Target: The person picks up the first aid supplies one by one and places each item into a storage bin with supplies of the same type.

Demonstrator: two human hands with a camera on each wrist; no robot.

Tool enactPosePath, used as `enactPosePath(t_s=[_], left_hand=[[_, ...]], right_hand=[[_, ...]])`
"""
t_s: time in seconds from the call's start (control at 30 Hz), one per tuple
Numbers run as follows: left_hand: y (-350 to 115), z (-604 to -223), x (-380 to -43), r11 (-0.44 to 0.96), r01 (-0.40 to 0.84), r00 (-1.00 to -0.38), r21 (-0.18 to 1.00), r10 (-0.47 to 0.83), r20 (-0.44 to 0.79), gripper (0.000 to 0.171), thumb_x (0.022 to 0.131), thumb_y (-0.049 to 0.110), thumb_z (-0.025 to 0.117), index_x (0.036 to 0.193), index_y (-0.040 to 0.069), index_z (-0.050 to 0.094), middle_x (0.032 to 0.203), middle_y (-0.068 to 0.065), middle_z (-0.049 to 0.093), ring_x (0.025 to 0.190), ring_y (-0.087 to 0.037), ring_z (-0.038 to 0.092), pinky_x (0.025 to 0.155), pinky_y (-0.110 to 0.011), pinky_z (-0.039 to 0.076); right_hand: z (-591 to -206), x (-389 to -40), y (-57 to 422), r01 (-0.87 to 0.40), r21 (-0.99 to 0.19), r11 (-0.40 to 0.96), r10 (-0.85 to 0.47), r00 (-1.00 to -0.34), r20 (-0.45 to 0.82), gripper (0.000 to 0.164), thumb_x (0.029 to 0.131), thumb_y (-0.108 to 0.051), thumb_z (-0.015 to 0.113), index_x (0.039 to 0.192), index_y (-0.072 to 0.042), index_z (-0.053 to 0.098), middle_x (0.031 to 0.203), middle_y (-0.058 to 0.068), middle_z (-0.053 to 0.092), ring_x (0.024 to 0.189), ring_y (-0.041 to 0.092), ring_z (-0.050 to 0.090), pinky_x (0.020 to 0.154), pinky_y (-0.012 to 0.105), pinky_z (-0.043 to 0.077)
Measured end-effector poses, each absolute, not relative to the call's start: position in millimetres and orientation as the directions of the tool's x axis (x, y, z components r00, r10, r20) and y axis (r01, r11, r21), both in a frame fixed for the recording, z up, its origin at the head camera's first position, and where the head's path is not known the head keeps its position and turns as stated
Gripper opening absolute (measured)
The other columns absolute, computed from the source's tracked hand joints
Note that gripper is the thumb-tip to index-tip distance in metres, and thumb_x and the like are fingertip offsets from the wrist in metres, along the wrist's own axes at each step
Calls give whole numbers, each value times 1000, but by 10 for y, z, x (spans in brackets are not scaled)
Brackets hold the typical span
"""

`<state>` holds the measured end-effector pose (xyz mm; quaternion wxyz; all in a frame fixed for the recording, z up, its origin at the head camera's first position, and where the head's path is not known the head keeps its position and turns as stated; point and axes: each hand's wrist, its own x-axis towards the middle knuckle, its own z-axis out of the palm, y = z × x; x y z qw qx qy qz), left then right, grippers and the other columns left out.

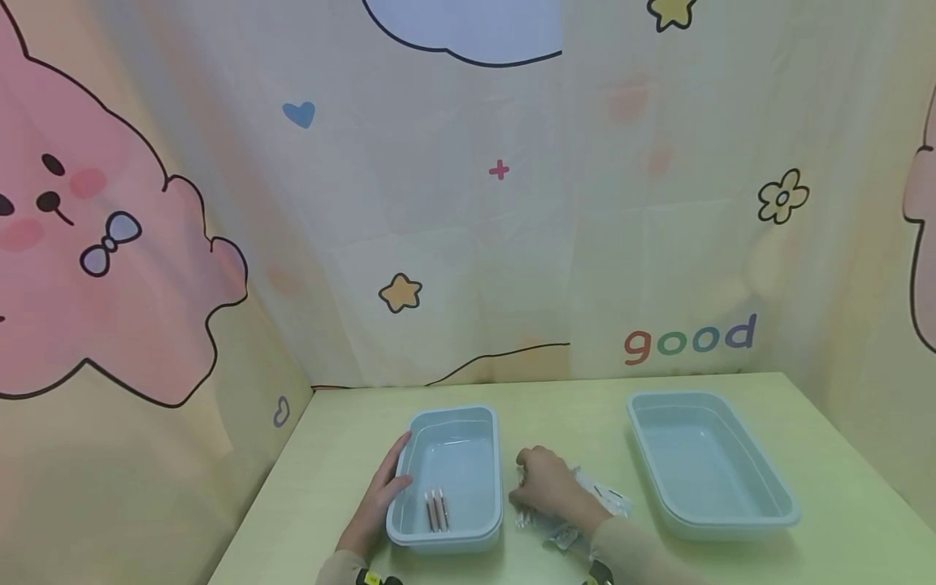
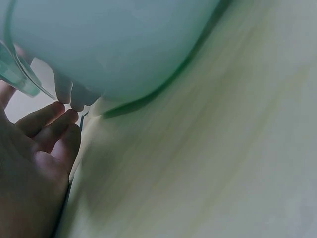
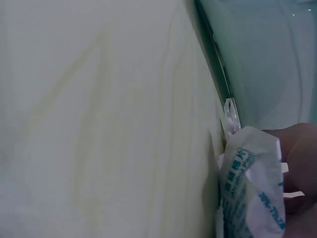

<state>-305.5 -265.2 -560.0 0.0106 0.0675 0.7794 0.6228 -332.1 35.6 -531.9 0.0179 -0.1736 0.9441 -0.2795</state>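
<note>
Left hand (image 1: pixel 379 496) clamped on left rim of light-blue rectangular plastic tub (image 1: pixel 461 459), thumb over edge | three slim white-tipped brownish sticks (image 1: pixel 436 512) inside, near end | right hand (image 1: pixel 548 485) bent over crinkly clear-and-white packets (image 1: pixel 608 494) on pale-yellow table (image 1: pixel 570 406), just right of tub; can't tell from here if clamped on any

Behind the pale yellow table (image 1: pixel 570 418) hangs a pale printed fabric curtain (image 1: pixel 468 236); from the table's middle, a pink cartoon animal (image 1: pixel 132 325) shows at ten o'clock, a yellow star (image 1: pixel 671 11) at one.
</note>
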Motion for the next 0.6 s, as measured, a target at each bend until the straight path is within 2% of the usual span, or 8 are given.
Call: enactPosePath(t_s=[0.3,0.43,0.6], left_hand=[[-2648,-5609,-3059,214,80,-992,974,117,56,62,95,25,46,151,42,26,164,-1,16,149,-38,15,112,-65,22],[-2648,-5607,-3052,215,80,-992,973,118,56,61,95,24,46,150,43,27,164,-1,15,149,-38,14,112,-66,22],[-2649,-5606,-3049,215,78,-992,974,112,55,61,95,24,46,150,44,27,164,-1,15,149,-39,13,112,-66,21]], right_hand=[[-5312,-3289,361,-394,-488,779,-364,-917,161,32,67,-7,75,97,2,69,80,5,59,70,16,50,61,33,49],[-5308,-3282,358,-396,-483,781,-364,-917,164,27,63,-4,73,88,2,69,76,5,58,69,18,51,60,34,49],[-5301,-3293,339,-383,-478,790,-360,-922,145,23,62,-1,74,84,1,67,72,4,57,67,18,51,59,33,49]])
